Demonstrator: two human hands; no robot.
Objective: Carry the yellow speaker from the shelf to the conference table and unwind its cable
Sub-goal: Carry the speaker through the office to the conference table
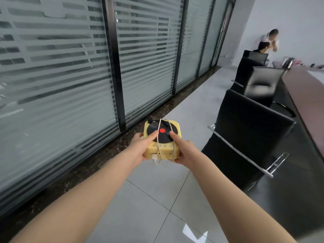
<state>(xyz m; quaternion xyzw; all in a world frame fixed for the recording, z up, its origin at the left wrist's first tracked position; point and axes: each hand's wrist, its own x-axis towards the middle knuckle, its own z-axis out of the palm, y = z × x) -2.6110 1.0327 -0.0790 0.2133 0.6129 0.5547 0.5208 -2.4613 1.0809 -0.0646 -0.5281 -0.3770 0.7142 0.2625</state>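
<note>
A frosted, striped glass partition (pixel 70 67) in black frames fills the whole side left of the yellow speaker (pixel 164 135) and runs on far beyond it. Pale grey floor tiles (pixel 157 207) lie below the speaker, edged along the partition by a dark speckled stone strip (pixel 98 160). Well to the right of the speaker stands the conference table (pixel 305 92), with a brown top over a dark side. The frame's right edge cuts it off. Between the speaker and the table, a black chair (pixel 245 130) with metal arms is nearest, and more black chairs (pixel 263 83) stand farther along.

The speaker is held in the air over the floor, apart from the table. The left hand (pixel 140 148) grips its left side and the right hand (pixel 184 149) its right. Each thumb lies on the black disc on top, and the fingers are hidden beneath. A white cable (pixel 158 137) is wound round the speaker in two loops, with its plug hanging at the near lower edge.

Far beyond the speaker, two blurred people (pixel 270 41) are at the table's end. The things on the table there are too smeared to name.
</note>
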